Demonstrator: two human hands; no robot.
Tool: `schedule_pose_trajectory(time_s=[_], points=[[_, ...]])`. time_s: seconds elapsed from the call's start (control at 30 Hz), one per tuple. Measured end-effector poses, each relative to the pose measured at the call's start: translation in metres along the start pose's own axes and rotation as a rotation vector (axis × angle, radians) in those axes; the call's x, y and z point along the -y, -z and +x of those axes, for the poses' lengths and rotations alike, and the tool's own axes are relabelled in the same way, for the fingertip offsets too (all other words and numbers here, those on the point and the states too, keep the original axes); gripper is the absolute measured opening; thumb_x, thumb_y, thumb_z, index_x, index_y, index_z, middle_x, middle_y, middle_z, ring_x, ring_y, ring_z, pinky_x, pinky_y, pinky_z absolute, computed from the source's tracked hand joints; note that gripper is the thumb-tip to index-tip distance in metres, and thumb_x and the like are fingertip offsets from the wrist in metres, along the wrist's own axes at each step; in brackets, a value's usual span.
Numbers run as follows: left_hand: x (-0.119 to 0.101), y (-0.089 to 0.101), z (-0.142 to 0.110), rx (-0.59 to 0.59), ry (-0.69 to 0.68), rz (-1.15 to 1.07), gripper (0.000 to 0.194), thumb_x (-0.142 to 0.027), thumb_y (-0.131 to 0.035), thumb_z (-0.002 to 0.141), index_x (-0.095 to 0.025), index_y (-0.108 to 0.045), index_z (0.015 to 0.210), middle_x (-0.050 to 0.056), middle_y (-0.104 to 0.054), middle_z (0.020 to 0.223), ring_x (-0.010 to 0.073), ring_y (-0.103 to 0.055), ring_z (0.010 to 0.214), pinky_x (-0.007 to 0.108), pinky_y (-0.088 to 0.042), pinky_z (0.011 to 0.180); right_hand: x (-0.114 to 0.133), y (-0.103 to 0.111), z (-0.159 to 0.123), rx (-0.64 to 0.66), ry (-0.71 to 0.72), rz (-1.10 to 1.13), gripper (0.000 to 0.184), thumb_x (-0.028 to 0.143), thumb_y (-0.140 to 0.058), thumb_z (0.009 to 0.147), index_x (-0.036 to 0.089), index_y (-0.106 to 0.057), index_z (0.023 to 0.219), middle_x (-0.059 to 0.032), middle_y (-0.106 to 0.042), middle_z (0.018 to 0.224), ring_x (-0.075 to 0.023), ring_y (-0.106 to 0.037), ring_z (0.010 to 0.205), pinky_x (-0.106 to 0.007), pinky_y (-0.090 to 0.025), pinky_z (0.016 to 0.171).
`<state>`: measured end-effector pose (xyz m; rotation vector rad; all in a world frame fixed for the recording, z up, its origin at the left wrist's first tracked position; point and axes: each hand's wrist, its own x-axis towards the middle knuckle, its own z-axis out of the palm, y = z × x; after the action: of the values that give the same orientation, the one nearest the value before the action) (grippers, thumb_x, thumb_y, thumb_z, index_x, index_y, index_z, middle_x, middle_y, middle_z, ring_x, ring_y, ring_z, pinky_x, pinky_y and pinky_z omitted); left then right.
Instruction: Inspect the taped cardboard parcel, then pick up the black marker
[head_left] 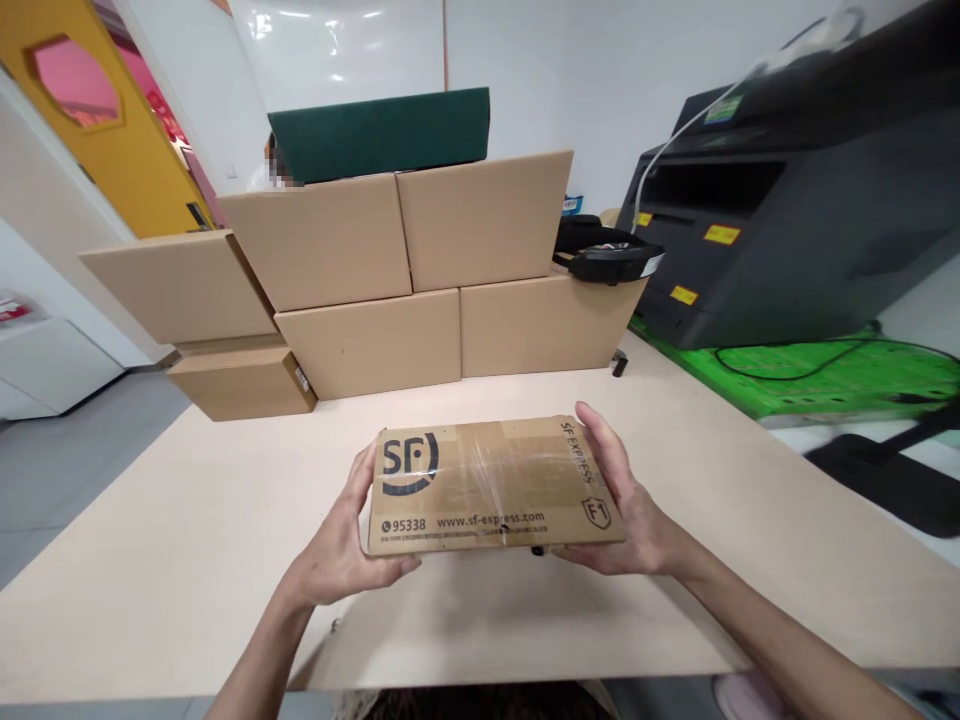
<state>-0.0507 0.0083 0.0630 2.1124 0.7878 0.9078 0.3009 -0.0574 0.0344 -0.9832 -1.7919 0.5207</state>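
Between my two hands is a brown cardboard box (491, 490) with SF Express print and shiny clear tape across its middle. My left hand (341, 545) grips its left end, with the thumb near the lower front edge. On the right end my right hand (630, 510) is wrapped around the box, fingers up along the side. The box is over the near part of the pale table (187, 560); I cannot tell whether its underside touches the tabletop. A small dark object (538, 550) peeks out under its lower edge.
Plain cardboard boxes (367, 345) are stacked across the back of the table, topped by a dark green box (382, 135). A black strapped item (611, 255) lies on the right of the stack. At right, a large dark machine (780, 220) stands by a green surface (750, 375).
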Motion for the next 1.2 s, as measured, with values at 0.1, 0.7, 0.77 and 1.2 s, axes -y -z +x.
schedule_pose_trajectory(time_s=[0.1, 0.7, 0.77, 1.2], points=[[-0.003, 0.001, -0.003, -0.041, -0.020, -0.024, 0.111, -0.052, -0.086, 0.064, -0.031, -0.029, 0.157, 0.016, -0.038, 0.155, 0.0460, -0.038, 0.143, 0.067, -0.029, 0.119, -0.002, 0.004, 0.001, 0.096, 0.073, -0.028, 0.131, 0.032, -0.085, 0.071, 0.029, 0.009, 0.163, -0.0161, -0.030, 0.160, -0.0352, -0.040, 0.146, -0.047, -0.042, 0.115], [0.006, -0.016, -0.007, -0.079, 0.605, -0.781, 0.070, -0.070, -0.053, 0.091, -0.041, -0.040, 0.153, 0.007, -0.037, 0.165, 0.0335, -0.048, 0.140, 0.044, -0.053, 0.099, -0.018, -0.002, 0.006, 0.058, 0.743, -0.550, 0.074, 0.009, -0.063, 0.087, 0.048, -0.041, 0.147, 0.0046, -0.032, 0.166, -0.0276, -0.030, 0.153, -0.058, -0.041, 0.118], [0.003, -0.019, -0.001, -0.092, 0.756, -0.840, 0.063, -0.062, -0.061, 0.091, -0.032, -0.052, 0.145, 0.011, -0.060, 0.145, 0.0297, -0.062, 0.122, 0.038, -0.057, 0.088, -0.019, -0.006, 0.006, 0.063, 0.776, -0.565, 0.068, 0.009, -0.064, 0.087, 0.044, -0.046, 0.143, 0.0037, -0.033, 0.166, -0.0271, -0.030, 0.154, -0.057, -0.041, 0.119], [-0.005, -0.021, -0.001, -0.163, 0.875, -0.983, 0.050, -0.048, -0.078, 0.082, -0.017, -0.066, 0.120, 0.012, -0.077, 0.103, 0.0268, -0.073, 0.081, 0.043, -0.063, 0.070, -0.033, -0.004, 0.011, 0.072, 0.775, -0.509, 0.091, 0.006, -0.067, 0.083, 0.051, -0.030, 0.152, 0.0067, -0.020, 0.170, -0.0285, -0.030, 0.154, -0.058, -0.045, 0.116]])
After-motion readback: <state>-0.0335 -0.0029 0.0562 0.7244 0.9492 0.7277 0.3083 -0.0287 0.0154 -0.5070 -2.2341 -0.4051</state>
